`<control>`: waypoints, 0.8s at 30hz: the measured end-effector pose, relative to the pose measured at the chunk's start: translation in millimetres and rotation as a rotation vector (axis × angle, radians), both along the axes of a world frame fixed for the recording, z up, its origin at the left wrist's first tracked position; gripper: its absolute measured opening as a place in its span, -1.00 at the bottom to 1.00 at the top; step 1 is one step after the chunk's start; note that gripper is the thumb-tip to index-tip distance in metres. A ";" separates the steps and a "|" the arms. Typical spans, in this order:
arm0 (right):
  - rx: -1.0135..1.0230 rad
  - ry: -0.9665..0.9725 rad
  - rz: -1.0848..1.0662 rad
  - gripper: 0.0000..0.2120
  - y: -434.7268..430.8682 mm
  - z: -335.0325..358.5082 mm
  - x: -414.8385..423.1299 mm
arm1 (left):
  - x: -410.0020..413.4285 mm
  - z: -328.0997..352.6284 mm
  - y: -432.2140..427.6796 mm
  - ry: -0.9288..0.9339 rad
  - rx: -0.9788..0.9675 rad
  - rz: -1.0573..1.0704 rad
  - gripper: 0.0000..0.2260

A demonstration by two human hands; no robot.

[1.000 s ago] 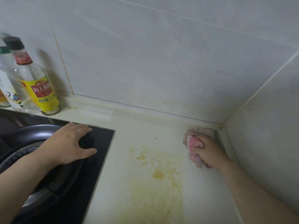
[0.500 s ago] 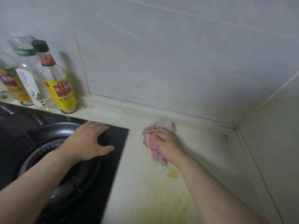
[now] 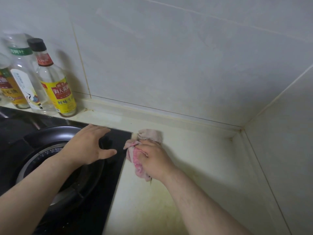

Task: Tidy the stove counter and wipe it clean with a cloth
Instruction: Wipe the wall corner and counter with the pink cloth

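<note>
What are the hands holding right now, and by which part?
The right hand grips the bunched pink cloth around its middle. The left hand holds nothing; it rests open on the stove.

- Right hand (image 3: 155, 161) gripped the pink cloth (image 3: 146, 146) on the counter (image 3: 203, 167), touching the stove (image 3: 116, 138) edge.
- Left hand (image 3: 86, 146) lay spread on the stove.
- Bottles (image 3: 54, 82) stood behind the stove.

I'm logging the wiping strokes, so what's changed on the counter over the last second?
The right hand, gripping the pink cloth, swept it left across the counter, from the far right corner to the edge of the black stove top. Nothing was let go. The left hand stayed spread on that stove top; the bottles stayed by the wall.
</note>
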State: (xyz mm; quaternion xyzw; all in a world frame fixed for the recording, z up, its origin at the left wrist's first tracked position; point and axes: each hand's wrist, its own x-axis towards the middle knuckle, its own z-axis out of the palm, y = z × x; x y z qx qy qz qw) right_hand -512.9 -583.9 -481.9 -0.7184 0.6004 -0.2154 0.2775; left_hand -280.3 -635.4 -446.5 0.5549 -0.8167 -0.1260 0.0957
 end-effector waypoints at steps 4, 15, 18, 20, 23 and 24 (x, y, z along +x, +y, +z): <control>0.002 -0.040 -0.055 -0.67 16.1 -1.2 -31.4 | -1.3 0.6 1.1 -0.005 0.001 0.008 -0.26; -0.018 -0.025 -0.168 -0.68 71.3 -3.7 -130.2 | 0.1 1.5 4.4 0.021 0.000 0.010 -0.30; -0.056 -0.001 -0.162 -0.58 77.2 0.0 -127.0 | 4.0 6.4 11.6 0.017 0.030 0.001 -0.30; -0.078 0.016 -0.190 -0.54 78.4 0.6 -121.3 | 8.6 14.1 28.3 0.097 0.027 0.020 -0.32; -0.063 0.035 -0.222 -0.53 76.0 -2.6 -116.4 | 16.9 21.8 69.4 0.176 0.029 0.023 -0.44; -0.057 0.050 -0.225 -0.52 75.0 -3.5 -114.4 | 19.0 20.2 84.1 0.190 0.027 0.017 -0.45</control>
